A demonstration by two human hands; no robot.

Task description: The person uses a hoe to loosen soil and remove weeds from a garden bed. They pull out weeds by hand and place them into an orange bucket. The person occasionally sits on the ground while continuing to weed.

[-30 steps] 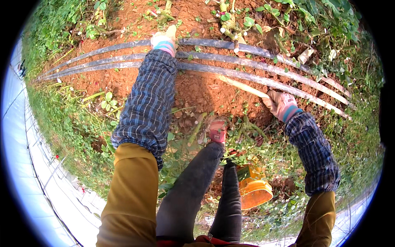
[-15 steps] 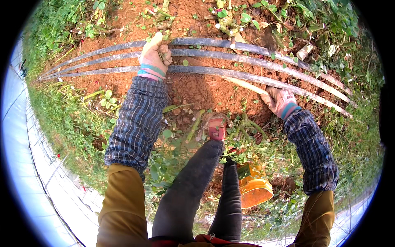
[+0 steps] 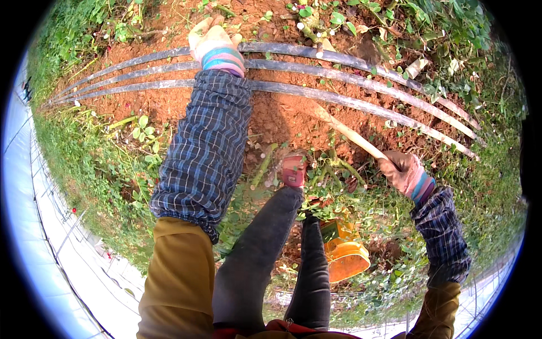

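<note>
My gloved left hand (image 3: 215,40) reaches over the dark drip hoses (image 3: 293,50), its fingers apart just past the farthest one. Beneath them lies reddish soil with small green leaves; the fingertips are partly hidden. My gloved right hand (image 3: 405,174) is closed round the wooden handle (image 3: 355,135) of a hand hoe. The hoe's head (image 3: 296,104) is soil-coloured, hard to make out, and lies low beside the nearest hose. Three hoses run side by side across the ground.
A cut woody stump (image 3: 309,28) stands beyond the hoses. Near my feet are a red shoe (image 3: 293,170), cut green stems (image 3: 264,166) and a tipped yellow-orange container (image 3: 347,260). Weeds (image 3: 107,186) grow on both sides, and white sheeting (image 3: 34,243) lies at the left.
My left hand has moved farther forward and its fist has loosened. The right hand has drawn back toward me and to the right, pulling the hoe with it.
</note>
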